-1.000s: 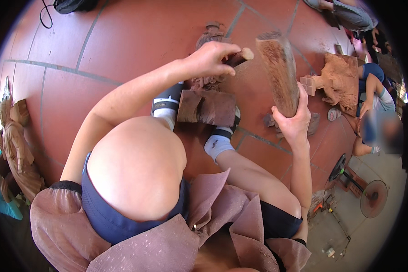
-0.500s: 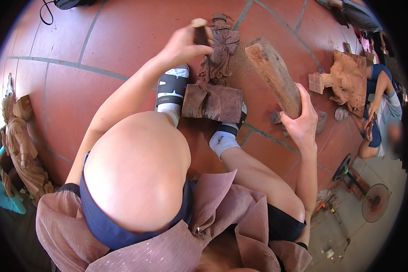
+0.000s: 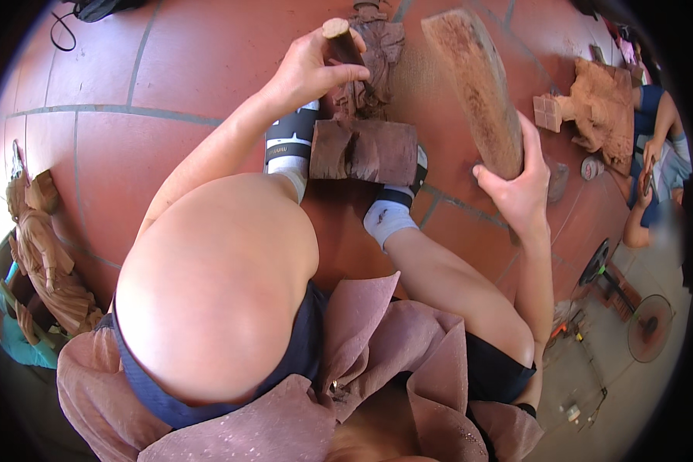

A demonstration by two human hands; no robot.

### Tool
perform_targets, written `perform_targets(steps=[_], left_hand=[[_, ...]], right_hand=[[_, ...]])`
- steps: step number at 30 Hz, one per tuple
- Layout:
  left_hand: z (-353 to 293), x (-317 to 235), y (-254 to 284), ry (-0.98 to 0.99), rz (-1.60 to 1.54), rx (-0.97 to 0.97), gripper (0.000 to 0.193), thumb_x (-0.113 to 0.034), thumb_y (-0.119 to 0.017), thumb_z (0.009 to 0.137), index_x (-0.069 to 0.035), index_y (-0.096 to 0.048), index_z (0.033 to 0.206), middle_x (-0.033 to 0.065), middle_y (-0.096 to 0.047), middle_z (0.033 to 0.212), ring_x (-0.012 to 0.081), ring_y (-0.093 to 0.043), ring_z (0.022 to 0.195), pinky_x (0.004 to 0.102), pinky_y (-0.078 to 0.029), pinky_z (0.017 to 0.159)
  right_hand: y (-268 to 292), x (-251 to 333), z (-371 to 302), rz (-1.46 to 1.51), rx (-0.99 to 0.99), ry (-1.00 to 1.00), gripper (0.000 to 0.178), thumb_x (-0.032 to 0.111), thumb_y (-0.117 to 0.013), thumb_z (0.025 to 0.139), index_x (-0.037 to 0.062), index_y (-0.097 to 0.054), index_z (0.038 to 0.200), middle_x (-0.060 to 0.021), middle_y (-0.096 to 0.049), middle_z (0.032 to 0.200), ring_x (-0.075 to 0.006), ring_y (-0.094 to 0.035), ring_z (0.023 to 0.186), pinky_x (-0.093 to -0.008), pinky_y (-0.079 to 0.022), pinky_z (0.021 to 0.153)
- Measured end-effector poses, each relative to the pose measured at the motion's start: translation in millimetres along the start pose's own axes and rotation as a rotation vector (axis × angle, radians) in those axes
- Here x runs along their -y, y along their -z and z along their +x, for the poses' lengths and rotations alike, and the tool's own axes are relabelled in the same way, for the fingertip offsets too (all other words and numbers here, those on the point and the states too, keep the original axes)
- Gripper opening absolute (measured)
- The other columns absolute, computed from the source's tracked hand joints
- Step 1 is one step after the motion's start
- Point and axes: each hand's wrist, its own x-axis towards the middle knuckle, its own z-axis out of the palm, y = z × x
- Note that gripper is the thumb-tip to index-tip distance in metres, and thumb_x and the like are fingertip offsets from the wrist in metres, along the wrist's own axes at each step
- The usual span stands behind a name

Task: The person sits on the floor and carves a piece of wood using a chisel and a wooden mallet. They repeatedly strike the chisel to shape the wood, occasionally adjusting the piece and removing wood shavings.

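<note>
My left hand (image 3: pixel 306 75) is closed round the dark handle of a chisel (image 3: pixel 346 48), its pale round butt facing up. The blade end is hard to make out against the carving below. That carving is a dark reddish-brown wooden figure (image 3: pixel 383 50) lying on the floor, its thick uncut base block (image 3: pixel 369 154) toward me, between my feet. To the right, my right hand (image 3: pixel 522 189) grips the near end of a thick wooden mallet (image 3: pixel 473 88), a rough club-like piece. The mallet is held up, apart from the chisel.
A pale wooden carving (image 3: pixel 593 115) lies at the right beside a seated person (image 3: pixel 654 162). Another carved figure (image 3: pixel 45 254) is at the left. A fan (image 3: pixel 648 327) and tools (image 3: pixel 566 331) are at the lower right. Red tiles (image 3: pixel 185 61) cover the floor.
The mallet has risen and looks larger, its far end now higher in the picture. My left hand still grips the chisel over the carving. The whole view has shifted a little.
</note>
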Motion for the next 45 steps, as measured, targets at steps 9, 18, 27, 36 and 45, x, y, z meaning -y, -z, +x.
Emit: perform_targets(steps=[9,18,27,36,45], left_hand=[[8,-23,-12,-0.061,0.052,0.159,0.029,-0.003,-0.078,0.077,-0.006,-0.059,0.099,-0.0001,-0.059,0.085,0.0092,-0.058,0.077,0.0255,-0.050,0.071],[17,-20,-20,-0.457,0.356,0.120,0.034,-0.006,-0.078,0.075,-0.001,-0.063,0.105,0.0113,-0.069,0.103,0.0231,-0.067,0.093,0.0347,-0.052,0.083],[10,5,27,0.183,0.040,0.001,0.034,-0.010,-0.079,0.076,0.001,-0.063,0.104,0.0079,-0.068,0.093,0.0152,-0.067,0.083,0.0274,-0.055,0.070],[-17,29,56,0.351,-0.603,-0.273,0.031,0.006,-0.068,0.082,0.001,-0.055,0.110,0.0141,-0.062,0.100,0.0269,-0.067,0.094,0.0381,-0.061,0.083],[-6,51,33,0.386,-0.511,-0.183,0.032,0.002,-0.073,0.080,-0.002,-0.056,0.107,0.0101,-0.063,0.099,0.0218,-0.067,0.091,0.0339,-0.060,0.079]], right_hand=[[-2,-5,14,-0.110,-0.210,0.295,0.076,0.005,-0.075,0.065,0.0086,-0.047,0.135,-0.0084,-0.059,0.123,-0.0205,-0.058,0.111,-0.0339,-0.047,0.095],[6,19,26,-0.365,-0.035,0.284,0.075,-0.002,-0.068,0.066,0.0178,-0.047,0.136,-0.0068,-0.060,0.121,-0.0265,-0.060,0.107,-0.0349,-0.048,0.093],[0,3,27,-0.242,0.021,0.205,0.074,0.000,-0.065,0.065,0.0224,-0.047,0.133,-0.0114,-0.062,0.116,-0.0348,-0.061,0.102,-0.0402,-0.051,0.085],[-15,2,17,0.069,0.199,-0.154,0.069,0.004,-0.064,0.065,0.0068,-0.046,0.131,-0.0181,-0.062,0.114,-0.0283,-0.062,0.104,-0.0373,-0.048,0.091],[-19,3,16,0.062,0.242,-0.147,0.073,0.007,-0.066,0.065,0.0074,-0.045,0.135,-0.0115,-0.061,0.117,-0.0190,-0.058,0.106,-0.0319,-0.045,0.092]])
